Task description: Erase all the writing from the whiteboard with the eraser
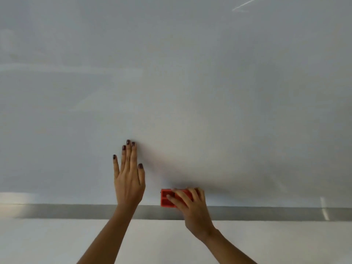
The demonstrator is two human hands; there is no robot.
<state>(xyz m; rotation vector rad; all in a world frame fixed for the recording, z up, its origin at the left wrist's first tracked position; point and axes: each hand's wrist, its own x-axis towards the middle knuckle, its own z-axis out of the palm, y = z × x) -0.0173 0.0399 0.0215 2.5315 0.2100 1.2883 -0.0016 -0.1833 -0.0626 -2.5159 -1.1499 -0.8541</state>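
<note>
Whiteboard (190, 82) fills our view, gray frame strip (266, 213) along its bottom edge. Our left hand (129, 180) lies flat, fingers spread, lower centre. Right hand (192, 204) has its grip closed around the red eraser (166, 199), pressed on the board's bottom edge.

- The wide white glossy whiteboard (190, 82) lies bare above and to both sides of the hands
- The flat left hand (128, 178) rests spread on it, just beside the small red plastic eraser (167, 199), leaving a narrow gap between them
- The grey metal bottom frame strip (76, 211) borders the board's lower edge, touching the eraser
</note>
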